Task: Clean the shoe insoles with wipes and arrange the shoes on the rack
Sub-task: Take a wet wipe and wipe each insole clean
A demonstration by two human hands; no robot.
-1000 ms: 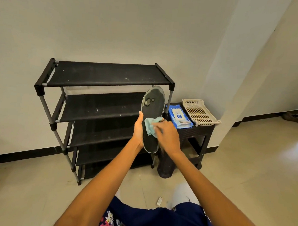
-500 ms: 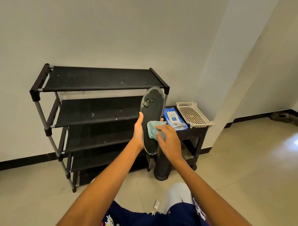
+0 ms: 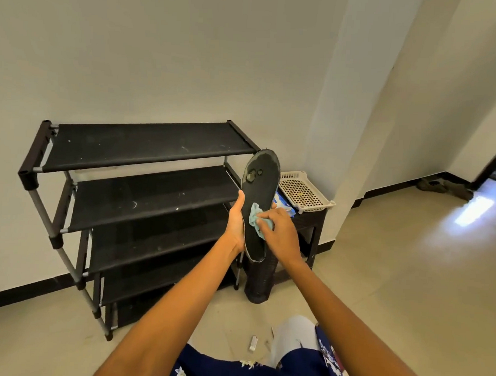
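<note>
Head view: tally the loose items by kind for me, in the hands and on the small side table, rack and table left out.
Insole, held up by the left hand: 1
Wipe, pressed on it by the right hand: 1
Wipes pack, blue, mostly hidden: 1
Perforated tray, cream: 1
Total: 4

We note matt black fabric shelves on the rack [image 3: 146, 152], with grey metal tubes. The insole [image 3: 258, 194] reads as dull, worn foam or rubber. Wipe [image 3: 255, 216]: soft cloth. Basket [image 3: 303, 190]: perforated plastic. Floor [image 3: 407, 280]: glossy tile.
</note>
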